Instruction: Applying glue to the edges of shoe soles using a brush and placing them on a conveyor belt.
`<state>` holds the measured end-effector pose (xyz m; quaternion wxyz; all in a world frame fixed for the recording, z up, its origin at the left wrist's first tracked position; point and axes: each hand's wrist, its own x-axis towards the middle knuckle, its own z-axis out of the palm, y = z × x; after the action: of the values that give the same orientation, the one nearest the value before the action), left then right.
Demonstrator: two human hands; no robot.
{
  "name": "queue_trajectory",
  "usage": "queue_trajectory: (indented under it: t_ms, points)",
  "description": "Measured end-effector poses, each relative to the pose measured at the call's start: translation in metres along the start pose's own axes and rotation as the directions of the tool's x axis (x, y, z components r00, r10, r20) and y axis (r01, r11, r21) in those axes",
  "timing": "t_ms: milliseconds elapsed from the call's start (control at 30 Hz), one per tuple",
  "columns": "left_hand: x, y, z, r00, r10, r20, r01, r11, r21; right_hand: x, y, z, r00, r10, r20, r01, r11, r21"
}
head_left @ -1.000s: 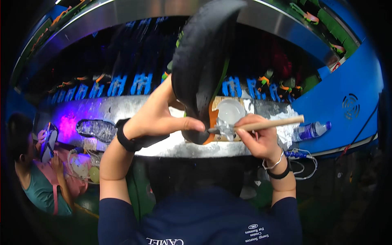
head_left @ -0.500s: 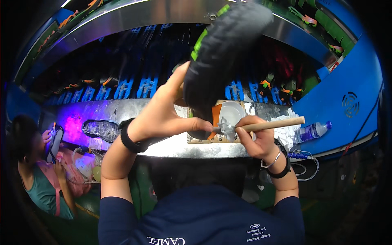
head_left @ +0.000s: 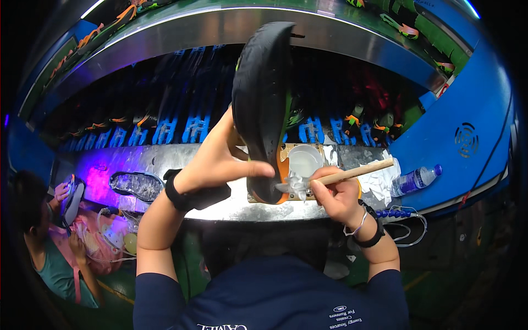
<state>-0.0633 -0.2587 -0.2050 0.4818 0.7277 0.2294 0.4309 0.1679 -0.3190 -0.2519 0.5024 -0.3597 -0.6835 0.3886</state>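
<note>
I work in a shoemaking workshop, set up like a factory line: behind my metal bench [head_left: 170, 154] runs a row of blue holders [head_left: 196, 130], with orange-trimmed shoes [head_left: 352, 119] among them and more shoes [head_left: 406, 29] on the green shelf [head_left: 433, 39] above. My left fingers [head_left: 257, 169] grip a black shoe [head_left: 259, 104] and my right fingers [head_left: 323, 193] a wooden-handled brush [head_left: 360, 171], near a white cup [head_left: 306, 158]. To my left a co-worker [head_left: 61, 269] handles another shoe [head_left: 72, 202], and a vented blue housing [head_left: 440, 144] stands to my right.
</note>
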Motion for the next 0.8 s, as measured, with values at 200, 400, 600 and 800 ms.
queue_trajectory:
  t_ms: [200,400,600,800]
  points:
    - [0.006,-0.021,0.000,0.988,-0.149,0.028,0.152,0.975,-0.162,0.011,0.008,-0.009,0.957,-0.290,-0.017,0.274,0.918,-0.288]
    - [0.006,-0.020,0.002,0.976,-0.214,0.045,0.218,0.940,-0.261,0.012,-0.001,-0.005,0.969,-0.241,0.062,0.249,0.943,-0.220]
    - [0.004,-0.018,0.007,0.959,-0.264,0.097,0.280,0.933,-0.227,0.024,-0.002,-0.006,0.950,-0.310,0.048,0.310,0.906,-0.288]
    - [0.000,-0.014,0.011,0.953,-0.277,0.122,0.298,0.927,-0.229,0.047,-0.011,-0.012,0.900,-0.434,-0.037,0.390,0.841,-0.376]
